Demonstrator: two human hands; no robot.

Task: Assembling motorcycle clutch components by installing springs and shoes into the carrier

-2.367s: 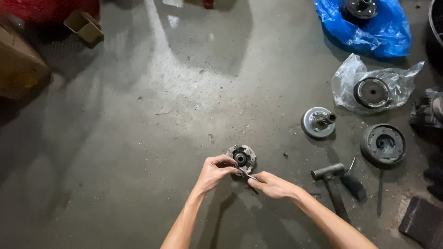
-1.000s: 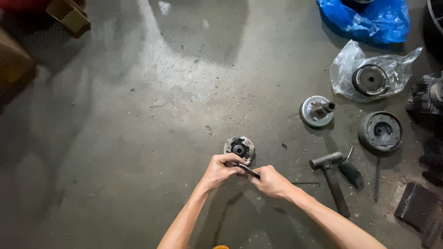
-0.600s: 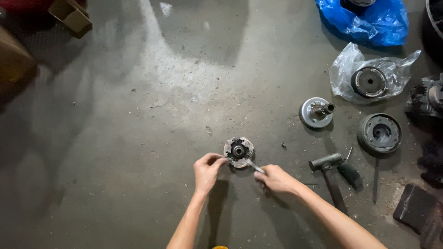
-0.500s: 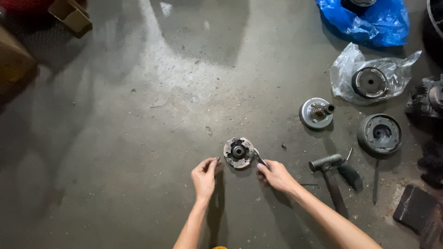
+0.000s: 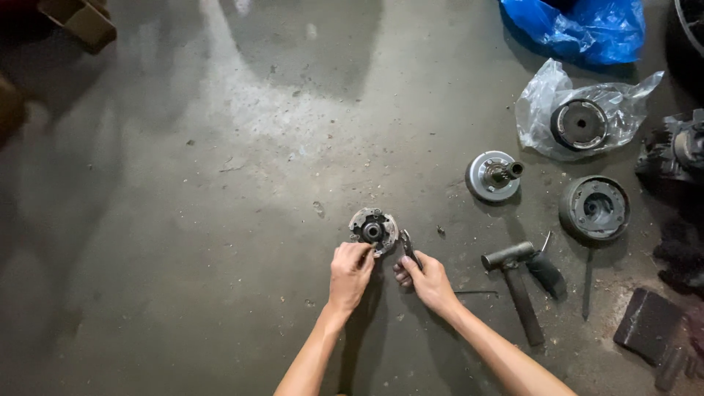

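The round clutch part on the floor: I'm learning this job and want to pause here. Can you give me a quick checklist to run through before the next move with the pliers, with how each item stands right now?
1. Round clutch part lies flat on the concrete floor: ok.
2. Left hand steadies its near edge, fingers touching it: ok.
3. Right hand grips the pliers, tips pointed at the part's right side: ok.
4. Pliers' tips actually biting on a spring or clip: cannot tell, too small.
5. Hammer lies apart from both hands, to the right: ok.
6. Loose grit on the floor around the part, where a small piece could get lost: not ok.
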